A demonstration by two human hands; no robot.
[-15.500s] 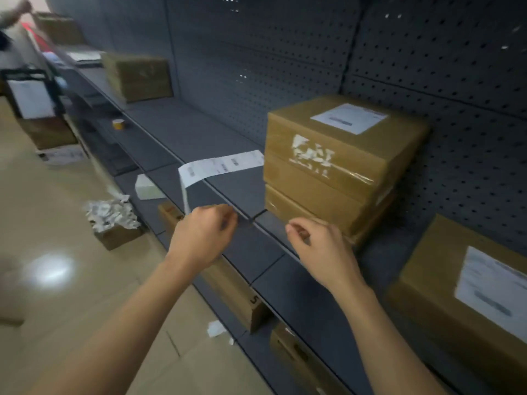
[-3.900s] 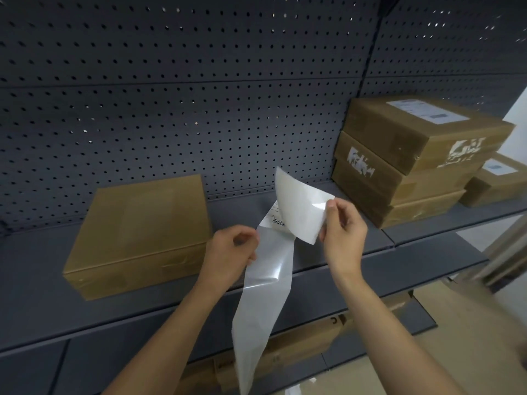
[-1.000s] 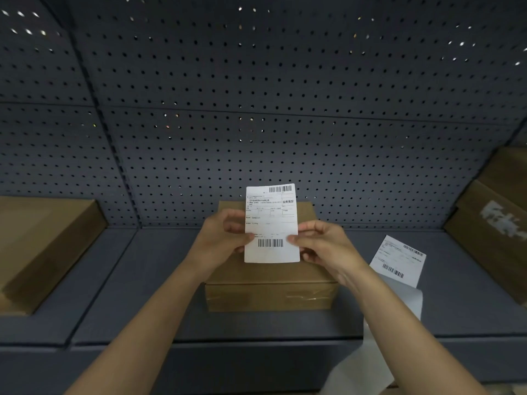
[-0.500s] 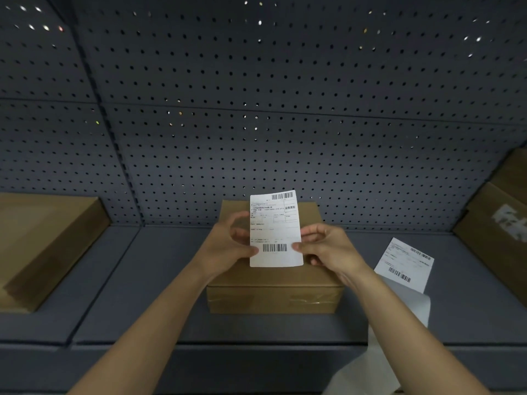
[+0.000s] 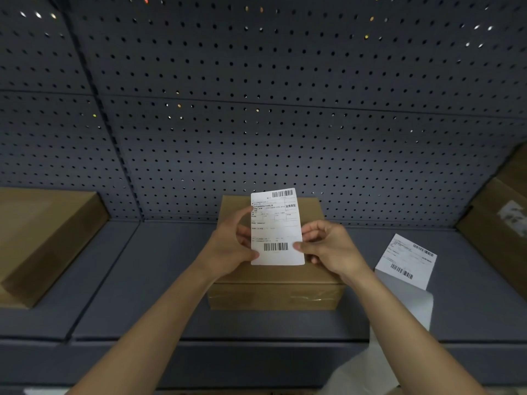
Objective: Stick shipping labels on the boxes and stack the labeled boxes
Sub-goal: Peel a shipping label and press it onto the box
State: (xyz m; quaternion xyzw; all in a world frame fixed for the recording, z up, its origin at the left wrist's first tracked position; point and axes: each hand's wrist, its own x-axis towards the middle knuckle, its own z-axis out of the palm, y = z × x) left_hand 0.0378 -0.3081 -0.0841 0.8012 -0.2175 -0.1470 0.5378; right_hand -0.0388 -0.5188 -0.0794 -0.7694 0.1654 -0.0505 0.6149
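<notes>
A white shipping label (image 5: 276, 226) with barcodes is held upright over a flat brown cardboard box (image 5: 276, 292) on the grey shelf. My left hand (image 5: 231, 246) pinches the label's left edge. My right hand (image 5: 328, 249) pinches its lower right edge. The label covers the far middle of the box top. Whether the label touches the box cannot be told.
A strip of labels (image 5: 406, 263) lies on the shelf (image 5: 159, 280) to the right, its backing hanging over the front edge. A larger box (image 5: 42, 238) sits at the left. Stacked boxes (image 5: 502, 223) stand at the right edge. Perforated back panel (image 5: 256, 109) behind.
Over the last second the label and both hands have sunk slightly toward the box top. Earlier I peeled this label off the strip.
</notes>
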